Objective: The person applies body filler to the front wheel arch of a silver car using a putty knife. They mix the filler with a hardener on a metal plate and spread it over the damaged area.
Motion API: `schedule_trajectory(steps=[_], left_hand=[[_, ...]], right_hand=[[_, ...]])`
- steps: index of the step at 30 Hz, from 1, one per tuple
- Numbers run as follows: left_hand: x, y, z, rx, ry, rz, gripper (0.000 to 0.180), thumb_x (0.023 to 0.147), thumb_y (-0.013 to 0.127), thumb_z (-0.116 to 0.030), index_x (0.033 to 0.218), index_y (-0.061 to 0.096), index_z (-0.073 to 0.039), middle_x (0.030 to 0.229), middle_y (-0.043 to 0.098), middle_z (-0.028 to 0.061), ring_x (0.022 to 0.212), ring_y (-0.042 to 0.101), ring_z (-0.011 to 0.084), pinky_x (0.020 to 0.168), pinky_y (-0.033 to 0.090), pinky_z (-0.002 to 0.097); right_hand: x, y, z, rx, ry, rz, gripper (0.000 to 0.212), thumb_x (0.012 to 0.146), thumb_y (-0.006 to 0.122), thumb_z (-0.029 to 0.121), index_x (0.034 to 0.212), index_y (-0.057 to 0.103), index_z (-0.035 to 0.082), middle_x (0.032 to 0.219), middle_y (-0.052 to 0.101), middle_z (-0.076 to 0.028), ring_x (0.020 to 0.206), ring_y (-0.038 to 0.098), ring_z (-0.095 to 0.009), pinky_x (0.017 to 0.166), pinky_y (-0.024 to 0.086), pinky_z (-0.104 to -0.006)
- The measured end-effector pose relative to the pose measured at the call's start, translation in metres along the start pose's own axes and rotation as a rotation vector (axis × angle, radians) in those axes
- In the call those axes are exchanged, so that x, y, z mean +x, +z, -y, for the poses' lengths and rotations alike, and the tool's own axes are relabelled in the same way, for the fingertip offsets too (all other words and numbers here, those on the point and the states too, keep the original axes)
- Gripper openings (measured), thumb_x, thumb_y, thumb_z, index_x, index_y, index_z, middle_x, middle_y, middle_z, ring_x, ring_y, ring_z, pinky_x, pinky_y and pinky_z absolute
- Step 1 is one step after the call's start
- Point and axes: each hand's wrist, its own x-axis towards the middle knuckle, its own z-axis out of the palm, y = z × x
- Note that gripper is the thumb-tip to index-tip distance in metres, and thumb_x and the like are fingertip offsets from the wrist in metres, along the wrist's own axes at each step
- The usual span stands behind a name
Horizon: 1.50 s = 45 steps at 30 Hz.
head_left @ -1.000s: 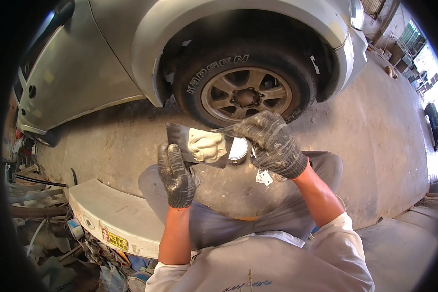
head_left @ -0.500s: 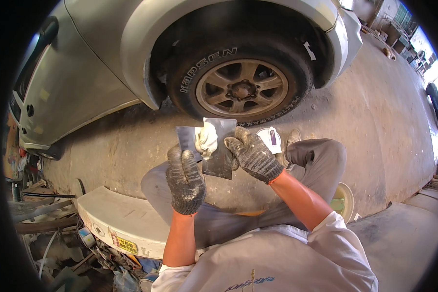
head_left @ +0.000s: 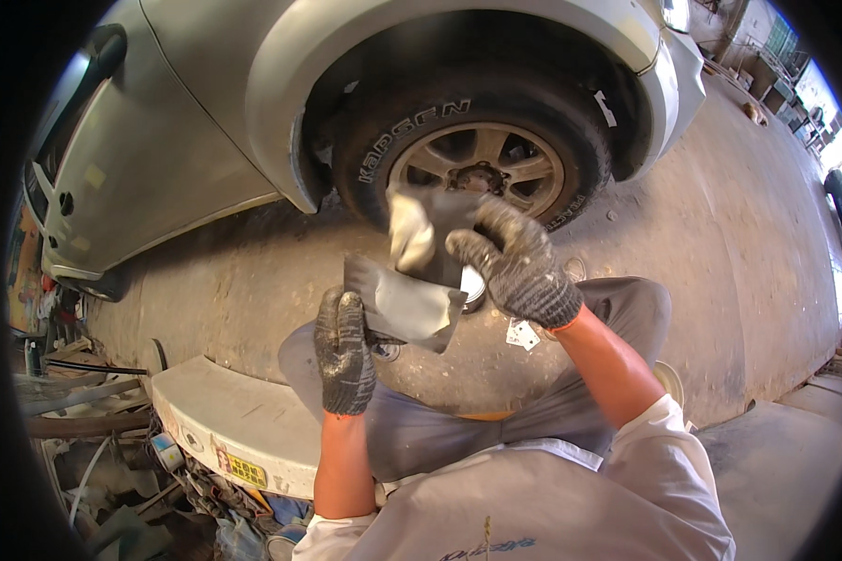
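Both my hands wear dark, putty-stained knit gloves. My left hand [head_left: 344, 351] grips a flat, dark putty spreader [head_left: 358, 273] by its near left side. A thin, pale smear of putty [head_left: 412, 309] covers much of its face. Above and beyond it, my right hand [head_left: 519, 266] pinches a second dark putty spreader [head_left: 449, 210], tilted and blurred by motion. A thick cream lump of putty [head_left: 409, 234] clings to that one's left side. Below the right hand, a round tin [head_left: 474, 285] stands on the floor, partly hidden.
A pale car [head_left: 196, 122] with a large wheel [head_left: 477, 168] stands ahead. White card-like pieces [head_left: 522, 334] lie by my legs. To the left are a white curved car panel [head_left: 234, 411] and a scrap heap [head_left: 112, 496]. A round tub rim [head_left: 669, 381] shows at right.
The spreaders have come apart: the right one rose away with the putty lump, leaving a smear on the left one, which has tilted flatter. The tin now shows between them.
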Motion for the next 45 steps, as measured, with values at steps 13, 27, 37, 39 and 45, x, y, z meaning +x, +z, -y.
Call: schedule_trajectory(steps=[13, 27, 37, 39, 45], left_hand=[[0.009, 0.005, 0.021, 0.637, 0.252, -0.171, 0.032, 0.103, 0.047, -0.013, 0.130, 0.051, 0.002, 0.126, 0.055, 0.0189, 0.113, 0.054, 0.0290, 0.098, 0.044, 0.0370], [0.011, 0.018, 0.010, 0.537, 0.338, -0.140, 0.021, 0.102, 0.045, -0.009, 0.117, 0.055, 0.002, 0.100, 0.059, 0.0150, 0.089, 0.056, 0.0265, 0.084, 0.046, 0.0348], [0.013, 0.001, 0.024, 0.349, 0.375, 0.013, 0.023, 0.104, 0.047, -0.014, 0.117, 0.059, 0.001, 0.107, 0.063, 0.0117, 0.092, 0.060, 0.0192, 0.083, 0.050, 0.0338], [0.015, -0.002, 0.025, 0.400, 0.358, -0.026, 0.025, 0.103, 0.048, -0.012, 0.123, 0.056, 0.000, 0.110, 0.059, 0.0100, 0.095, 0.057, 0.0155, 0.083, 0.049, 0.0305], [0.012, -0.003, 0.013, 0.084, 0.215, -0.206, 0.018, 0.104, 0.048, -0.017, 0.108, 0.055, -0.001, 0.091, 0.057, 0.0029, 0.081, 0.052, 0.0101, 0.070, 0.046, 0.0261]], right_hand=[[-0.026, 0.010, 0.008, -0.791, -0.730, 0.010, 0.036, 0.075, 0.068, 0.006, 0.111, 0.069, 0.011, 0.103, 0.066, -0.008, 0.097, 0.061, -0.029, 0.082, 0.051, -0.0403], [-0.037, 0.030, -0.005, -0.632, -0.549, 0.039, 0.038, 0.079, 0.060, 0.013, 0.117, 0.065, 0.008, 0.112, 0.063, -0.011, 0.105, 0.057, -0.032, 0.090, 0.044, -0.0467], [-0.008, 0.015, -0.001, -0.351, -0.662, 0.004, 0.050, 0.072, 0.062, 0.000, 0.121, 0.066, 0.010, 0.114, 0.065, -0.012, 0.106, 0.060, -0.031, 0.091, 0.046, -0.0435], [-0.001, 0.010, -0.006, -0.209, -0.596, 0.103, 0.047, 0.074, 0.061, 0.000, 0.120, 0.067, 0.009, 0.113, 0.067, -0.013, 0.106, 0.062, -0.033, 0.092, 0.048, -0.0426], [-0.003, -0.007, -0.011, -0.379, -0.548, 0.215, 0.044, 0.075, 0.062, 0.000, 0.118, 0.067, 0.008, 0.113, 0.066, -0.014, 0.106, 0.062, -0.035, 0.094, 0.049, -0.0428]])
